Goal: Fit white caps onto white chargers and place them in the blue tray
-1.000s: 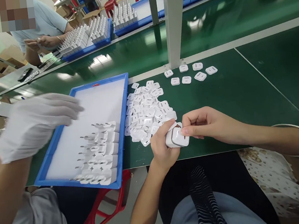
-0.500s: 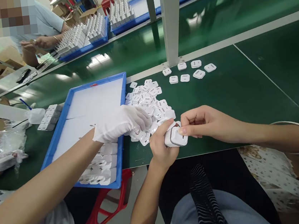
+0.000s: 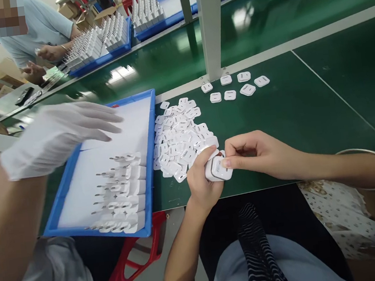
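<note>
My left hand [image 3: 203,183] holds a white charger body [image 3: 215,170] over the front edge of the green table, its fingers wrapped round it. My right hand [image 3: 255,156] pinches thumb against forefinger at the charger's right face, where a flat white cover [image 3: 223,166] lies on the body. Whether the fingertips grip the cover or only press it cannot be made out. Just beyond my left hand spreads a heap of white square covers [image 3: 176,135]. Several more covers [image 3: 230,95] lie apart in two rows farther back.
A blue tray [image 3: 151,162] with rows of white chargers [image 3: 135,187] stands left of the heap. Above it hovers a co-worker's white-gloved hand [image 3: 67,131]. A metal post [image 3: 210,29] rises behind the heap. Another person sits across the green line, beside trays of pronged chargers [image 3: 85,46].
The co-worker's gloved hand has moved from the heap leftward over the tray, uncovering the charger rows. My two hands remain at the charger with almost no visible movement.
</note>
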Demonstrator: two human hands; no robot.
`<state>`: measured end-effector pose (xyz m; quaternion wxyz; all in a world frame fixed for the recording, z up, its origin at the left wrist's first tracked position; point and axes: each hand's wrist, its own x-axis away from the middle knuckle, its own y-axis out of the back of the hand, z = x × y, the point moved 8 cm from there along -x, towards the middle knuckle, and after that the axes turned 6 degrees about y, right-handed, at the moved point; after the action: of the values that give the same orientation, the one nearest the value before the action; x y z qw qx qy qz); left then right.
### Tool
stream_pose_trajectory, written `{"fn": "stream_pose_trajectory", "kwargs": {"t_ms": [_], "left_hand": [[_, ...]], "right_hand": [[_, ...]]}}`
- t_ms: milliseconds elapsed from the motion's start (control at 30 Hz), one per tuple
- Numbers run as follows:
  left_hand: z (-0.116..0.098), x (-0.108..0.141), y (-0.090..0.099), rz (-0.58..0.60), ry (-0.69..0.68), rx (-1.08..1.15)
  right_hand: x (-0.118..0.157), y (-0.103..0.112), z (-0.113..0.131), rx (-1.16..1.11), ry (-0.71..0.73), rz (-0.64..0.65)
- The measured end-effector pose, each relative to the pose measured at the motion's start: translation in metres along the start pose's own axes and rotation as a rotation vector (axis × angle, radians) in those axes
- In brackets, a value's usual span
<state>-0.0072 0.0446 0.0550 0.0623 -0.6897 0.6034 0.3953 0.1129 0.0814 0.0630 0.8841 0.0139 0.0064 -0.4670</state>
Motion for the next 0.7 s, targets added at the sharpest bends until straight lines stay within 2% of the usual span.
{"fn": "stream_pose_trajectory", "kwargs": {"t_ms": [167, 300, 533, 700], "left_hand": [[0.002, 0.000, 0.000, -0.004, 0.030, -0.019], [0.004, 0.001, -0.002, -0.005, 0.054, -0.039], [0.004, 0.000, -0.001, 0.006, 0.068, 0.031], [-0.002, -0.004, 0.002, 0.007, 0.041, 0.173]], "right_hand": [[0.000, 0.002, 0.003, 0.168, 0.088, -0.027], [0.000, 0.003, 0.003, 0.220, 0.100, -0.036], [-0.001, 0.004, -0.007, 0.207, 0.047, -0.031], [-0.007, 0.001, -0.016, 0.101, 0.005, 0.085]]}}
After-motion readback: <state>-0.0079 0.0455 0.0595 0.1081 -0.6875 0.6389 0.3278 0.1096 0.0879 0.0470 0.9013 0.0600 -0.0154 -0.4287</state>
